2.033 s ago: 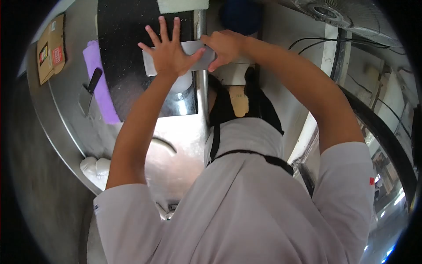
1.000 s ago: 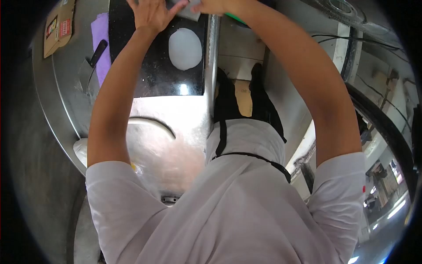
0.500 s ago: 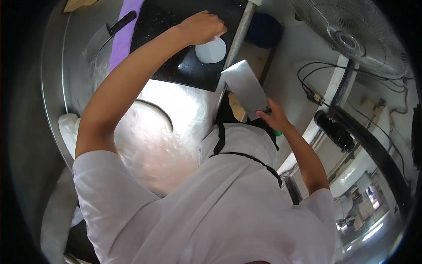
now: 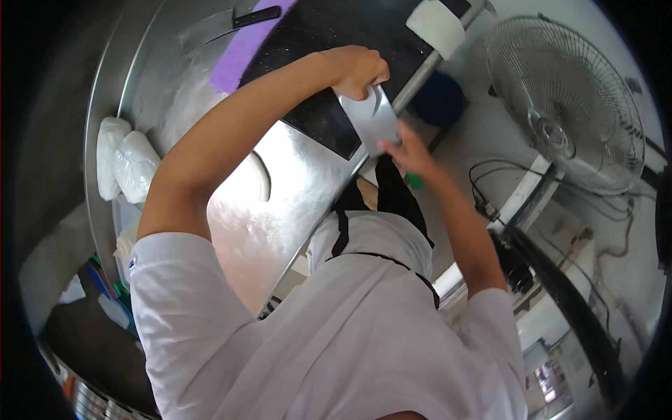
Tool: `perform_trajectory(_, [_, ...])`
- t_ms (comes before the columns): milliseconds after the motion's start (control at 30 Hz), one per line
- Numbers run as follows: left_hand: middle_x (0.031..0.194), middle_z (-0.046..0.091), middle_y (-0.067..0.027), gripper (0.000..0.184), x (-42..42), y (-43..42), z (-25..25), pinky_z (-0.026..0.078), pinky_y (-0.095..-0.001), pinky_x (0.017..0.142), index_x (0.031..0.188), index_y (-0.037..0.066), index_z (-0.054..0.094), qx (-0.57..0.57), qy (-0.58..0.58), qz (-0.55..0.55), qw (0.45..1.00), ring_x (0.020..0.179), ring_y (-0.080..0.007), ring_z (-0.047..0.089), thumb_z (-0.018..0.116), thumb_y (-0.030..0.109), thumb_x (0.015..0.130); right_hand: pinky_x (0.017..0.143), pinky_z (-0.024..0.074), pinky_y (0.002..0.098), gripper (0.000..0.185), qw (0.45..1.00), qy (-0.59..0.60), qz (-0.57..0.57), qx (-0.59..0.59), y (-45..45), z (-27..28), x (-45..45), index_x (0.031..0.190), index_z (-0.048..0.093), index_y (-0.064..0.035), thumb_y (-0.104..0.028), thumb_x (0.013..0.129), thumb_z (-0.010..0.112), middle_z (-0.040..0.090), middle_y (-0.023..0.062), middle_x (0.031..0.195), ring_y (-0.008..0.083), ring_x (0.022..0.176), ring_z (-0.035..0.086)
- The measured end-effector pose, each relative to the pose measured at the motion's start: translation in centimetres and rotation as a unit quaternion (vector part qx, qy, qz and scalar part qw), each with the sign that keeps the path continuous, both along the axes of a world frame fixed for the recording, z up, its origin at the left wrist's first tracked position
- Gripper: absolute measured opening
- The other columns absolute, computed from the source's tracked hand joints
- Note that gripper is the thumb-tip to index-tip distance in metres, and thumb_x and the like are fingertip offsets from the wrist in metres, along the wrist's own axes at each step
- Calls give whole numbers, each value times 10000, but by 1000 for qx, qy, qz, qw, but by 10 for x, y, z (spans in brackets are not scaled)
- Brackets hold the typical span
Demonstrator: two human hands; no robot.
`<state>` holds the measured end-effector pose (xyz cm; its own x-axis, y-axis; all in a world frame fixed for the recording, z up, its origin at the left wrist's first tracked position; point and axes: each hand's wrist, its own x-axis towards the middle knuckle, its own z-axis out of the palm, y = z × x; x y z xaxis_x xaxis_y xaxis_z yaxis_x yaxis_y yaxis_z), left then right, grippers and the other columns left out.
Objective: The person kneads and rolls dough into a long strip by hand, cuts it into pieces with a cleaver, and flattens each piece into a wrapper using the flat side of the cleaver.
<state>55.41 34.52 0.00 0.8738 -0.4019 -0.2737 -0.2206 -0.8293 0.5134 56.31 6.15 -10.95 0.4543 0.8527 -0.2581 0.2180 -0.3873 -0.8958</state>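
Observation:
The broad metal blade [image 4: 380, 124] is tilted at the front edge of the black board [image 4: 325, 115]. My right hand [image 4: 411, 148] is closed round its handle end, with the handle itself hidden. Over the far end of the blade is my left hand [image 4: 358, 72], its fingers curled and pinched together. A pale, thin round sheet [image 4: 358, 106] shows below these fingers, lying against the blade. The hand covers part of the sheet. Beyond the hands, a white block-like cloth [image 4: 435, 28] rests at the board's edge.
A purple cloth [image 4: 241, 56] lies left of the board, with a second, black-handled knife [image 4: 257, 16] across it. White plastic bags [image 4: 134, 166] sit at the left. A wire fan [image 4: 560, 105] stands at the right, with cables [image 4: 483, 189] below it. A curved white tube [image 4: 261, 175] lies nearby.
The pale sheet lay on the board and now shows against the blade under my left hand. My right hand has brought the blade up to my left hand. The view has turned rightward.

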Motion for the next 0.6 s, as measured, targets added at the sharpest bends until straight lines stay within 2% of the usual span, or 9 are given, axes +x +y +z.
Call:
perform_trajectory(100, [817,673,-180,199,-18,20,4,514,-458,754,819,9,597,-24,58,88,994,838,-368,686,729,89,693,939,515,413,529,997,49,43,-38,-36,5,-13,1381,530,-3,-211,943,741,673,213,1222,329,1117,675])
perform_trajectory(133, [815,658,-153,216,-31,29,-4,513,-443,758,838,11,591,-82,65,189,976,834,-319,677,733,97,700,939,515,413,529,996,50,62,-30,-41,10,-13,1381,530,-3,-211,943,741,673,213,1222,329,1117,675])
perform_trajectory(200, [851,619,-64,260,-64,53,-26,517,-379,770,932,40,579,-179,42,347,919,860,-179,622,746,67,733,943,512,412,507,996,78,19,-33,-47,17,-2,1377,535,4,-182,947,730,678,220,1206,344,1107,676])
perform_trajectory(300, [935,628,-36,349,-121,81,-63,534,-294,778,1064,53,578,-243,9,574,782,874,-135,621,755,-31,775,941,510,408,480,996,81,-14,-46,-47,16,23,1358,550,11,-169,949,724,689,222,1175,349,1084,677])
perform_trajectory(333, [954,683,-69,366,-144,87,-83,574,-336,741,1074,27,635,-277,-6,666,692,858,-180,681,782,14,739,933,511,408,466,996,74,-17,-55,-46,12,34,1344,559,13,-168,948,725,694,222,1158,347,1068,679])
perform_trajectory(367, [954,683,-69,366,-159,90,-89,574,-336,741,1074,27,635,-271,-9,674,688,858,-180,681,782,14,739,925,512,408,453,996,67,-20,-63,-44,9,44,1330,567,15,-168,947,725,699,222,1140,344,1053,681])
perform_trajectory(433, [991,687,-93,468,-190,79,-86,594,-297,670,1211,7,608,-160,-8,789,594,823,-178,691,789,-6,780,891,517,417,409,994,67,0,-84,-37,22,58,1275,578,14,-175,944,726,705,222,1110,352,1021,689])
perform_trajectory(567, [1048,730,-130,503,-232,42,-81,606,-301,677,1302,-18,615,-189,-118,851,475,836,-179,714,787,64,836,860,520,428,357,995,15,58,-80,-24,36,74,1188,586,13,-220,952,717,707,228,1064,372,983,693])
perform_trajectory(600, [1043,736,-119,442,-247,32,-84,597,-311,715,1278,-21,630,-144,-145,847,491,837,-169,713,763,89,872,836,525,443,353,996,-21,78,-35,-22,38,70,1166,578,14,-242,960,707,710,237,1035,427,966,691])
